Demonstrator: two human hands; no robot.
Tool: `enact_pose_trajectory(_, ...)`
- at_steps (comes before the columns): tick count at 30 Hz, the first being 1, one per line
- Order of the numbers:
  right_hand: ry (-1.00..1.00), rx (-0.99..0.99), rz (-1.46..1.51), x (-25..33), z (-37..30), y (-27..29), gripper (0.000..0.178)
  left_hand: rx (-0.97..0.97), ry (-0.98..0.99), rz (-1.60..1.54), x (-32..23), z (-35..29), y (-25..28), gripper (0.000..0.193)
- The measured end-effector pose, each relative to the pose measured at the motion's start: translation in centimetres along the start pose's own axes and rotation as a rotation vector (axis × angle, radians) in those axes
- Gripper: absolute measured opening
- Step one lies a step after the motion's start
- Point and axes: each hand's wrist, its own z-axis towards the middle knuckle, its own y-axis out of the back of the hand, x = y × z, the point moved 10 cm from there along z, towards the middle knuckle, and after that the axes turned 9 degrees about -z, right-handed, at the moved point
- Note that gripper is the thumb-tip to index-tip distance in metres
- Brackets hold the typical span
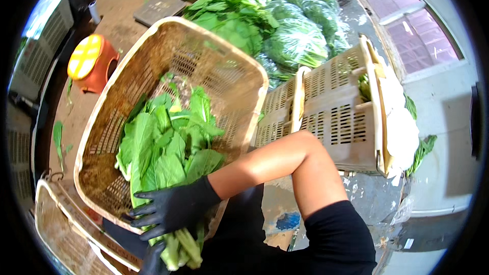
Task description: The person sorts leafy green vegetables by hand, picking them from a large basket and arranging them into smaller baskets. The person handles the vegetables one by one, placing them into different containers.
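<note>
**Gloved hands gathering a bunch of leafy greens at the basket's near rim**

The right hand point(170, 206), in a black glove, is lying across a bunch of leafy greens point(165, 147) with its fingers spread and curling over the leaves. The left hand point(153, 259) is showing only partly at the lower edge, just under the stalk ends; whether it is pinching them I cannot tell. The bunch is lying inside one tilted woven basket point(127, 56), its long axis running from the pale stalks at the near rim up toward the basket's far wall. The right hand is sitting nearer the bunch's middle. Beyond the basket, two slotted plastic crates point(331, 117) are standing beside a heap of bagged greens point(295, 30), and one orange stool point(91, 61) is standing on the floor.
</note>
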Motion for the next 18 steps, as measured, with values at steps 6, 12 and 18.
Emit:
enact_pose_trajectory(6,-0.409,-0.018,0.939,-3.2,-1.3,1.1,0.107,-0.136,0.103,-0.048,-5.1,-3.8,1.7,0.080)
enact_pose_trajectory(12,-0.799,-0.256,1.410,-5.5,-6.2,0.7,0.091,-0.025,-0.047,-0.102,-7.0,-0.4,-2.6,0.066)
enact_pose_trajectory(18,-0.983,-0.415,1.192,-7.9,-14.4,-3.0,0.061,-0.362,-0.927,1.193,-13.2,6.0,-3.6,0.120)
